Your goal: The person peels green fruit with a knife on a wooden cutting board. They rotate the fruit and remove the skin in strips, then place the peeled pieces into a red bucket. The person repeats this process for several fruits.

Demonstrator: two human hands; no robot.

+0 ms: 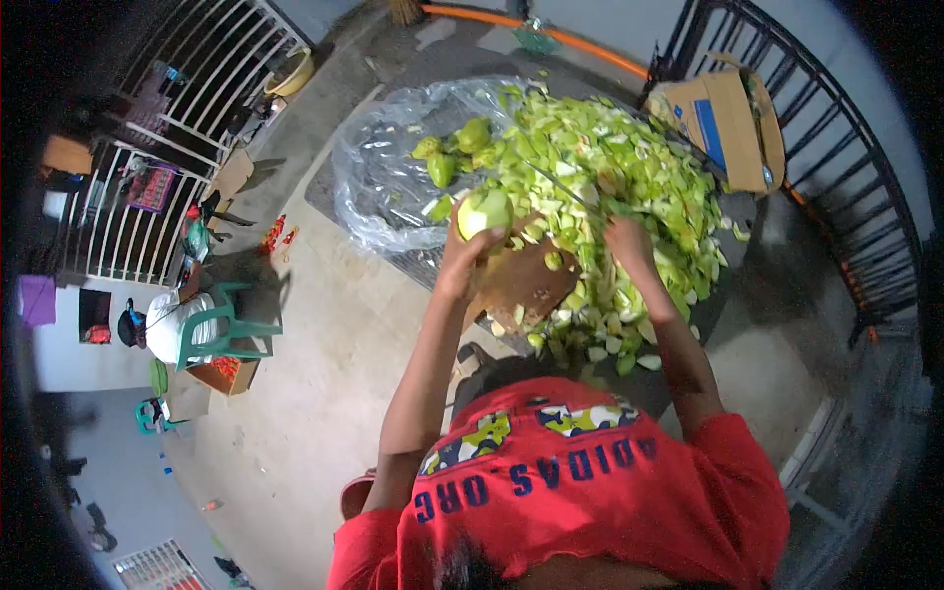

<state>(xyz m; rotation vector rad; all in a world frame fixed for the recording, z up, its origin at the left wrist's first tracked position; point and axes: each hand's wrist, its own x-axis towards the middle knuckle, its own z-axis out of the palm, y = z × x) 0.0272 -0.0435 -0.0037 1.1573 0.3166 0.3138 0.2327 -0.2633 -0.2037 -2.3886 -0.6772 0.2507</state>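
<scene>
My left hand (pixel 463 259) holds up a round, pale green fruit (pixel 485 214), partly peeled, its exact kind unclear. A knife (pixel 557 183) is in my right hand (pixel 628 242); its long blade points up and left over the cut pieces, and the handle is mostly hidden by my fingers. Under and between my hands lies a brown wooden chopping board (pixel 527 284) with scraps on it. A large heap of cut green pieces and peelings (pixel 649 162) spreads around the board's far and right sides. Several whole green fruits (pixel 441 169) rest on a clear plastic sheet (pixel 369 177) beyond my left hand.
A cardboard box (pixel 723 129) stands past the heap, beside a black metal railing (pixel 818 110). To the left, a person in white (pixel 177 317) sits on a green plastic chair (pixel 228 328), near a box of red items (pixel 225 372). A yellow basin (pixel 293 74) is by the white grille.
</scene>
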